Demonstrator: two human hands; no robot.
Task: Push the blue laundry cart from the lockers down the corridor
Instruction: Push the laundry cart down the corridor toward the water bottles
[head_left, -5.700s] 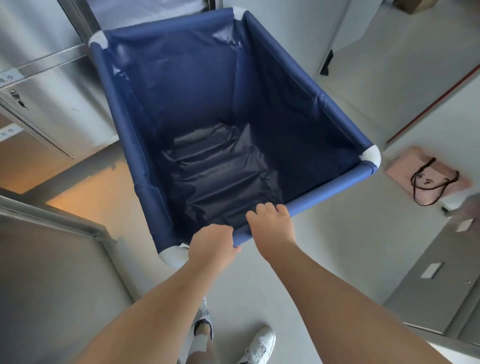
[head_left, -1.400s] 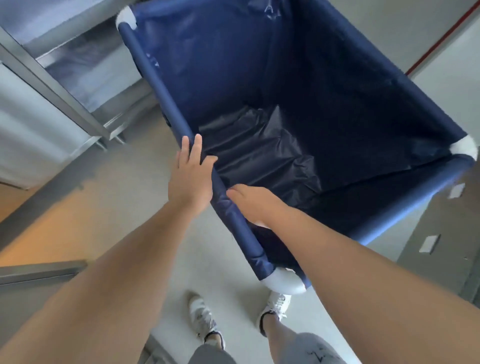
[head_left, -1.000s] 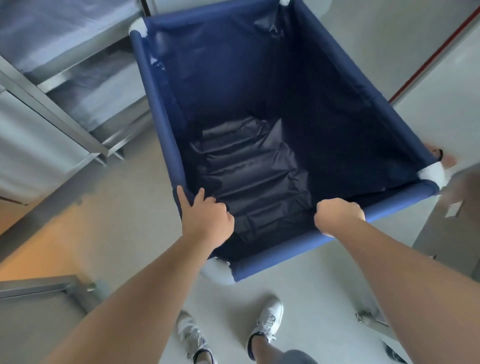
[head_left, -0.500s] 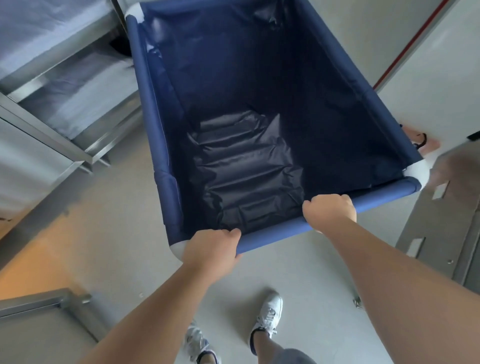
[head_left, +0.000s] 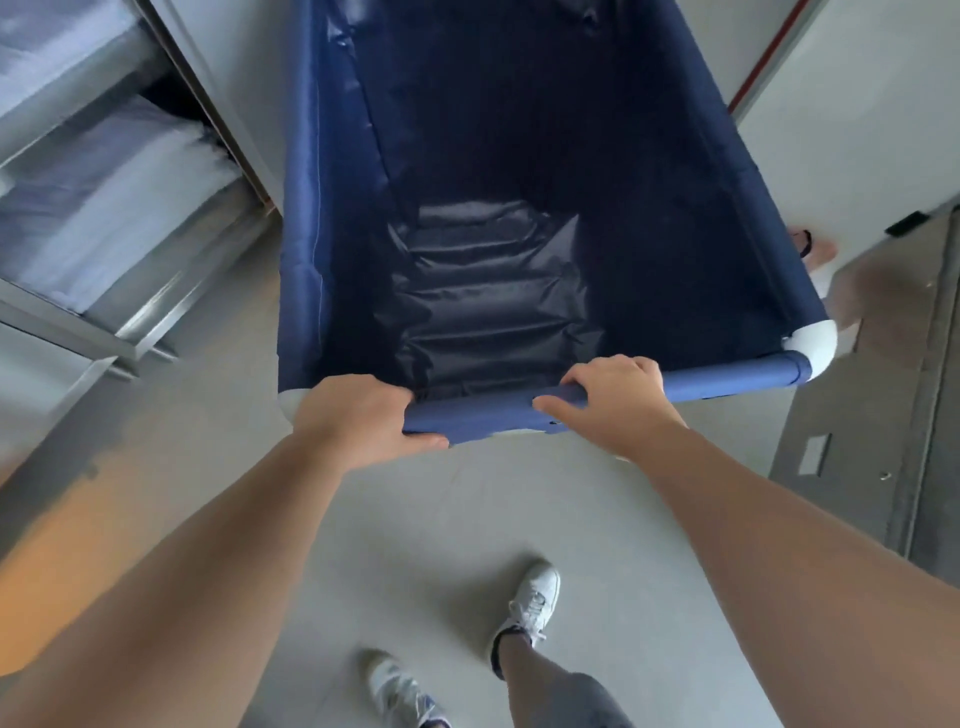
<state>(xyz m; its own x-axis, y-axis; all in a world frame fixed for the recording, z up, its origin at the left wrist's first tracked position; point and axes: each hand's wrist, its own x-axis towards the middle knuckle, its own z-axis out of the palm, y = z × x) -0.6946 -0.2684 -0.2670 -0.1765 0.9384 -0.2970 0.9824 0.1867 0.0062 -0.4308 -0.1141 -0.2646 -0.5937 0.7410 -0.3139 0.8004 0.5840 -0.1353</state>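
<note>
The blue laundry cart (head_left: 737, 379) fills the upper middle of the head view, a deep fabric bin with a padded blue rim and white corner joints. It is empty, with only a crumpled dark lining at its bottom. My left hand (head_left: 358, 418) is wrapped around the near rim by the near left corner. My right hand (head_left: 615, 402) grips the same near rim further right, thumb under the bar. Both arms reach forward to the cart.
Steel shelving (head_left: 104, 218) with folded pale linen stands at the left, close to the cart's left side. A white wall with a red strip (head_left: 769, 57) and a grey metal door (head_left: 883, 415) lie on the right. Grey floor (head_left: 467, 519) and my white shoes (head_left: 532, 603) are below.
The cart has turned and rolled forward past the steel shelving. My left hand moved from the cart's left side rail to the near rim, and my right hand slid left along that rim.
</note>
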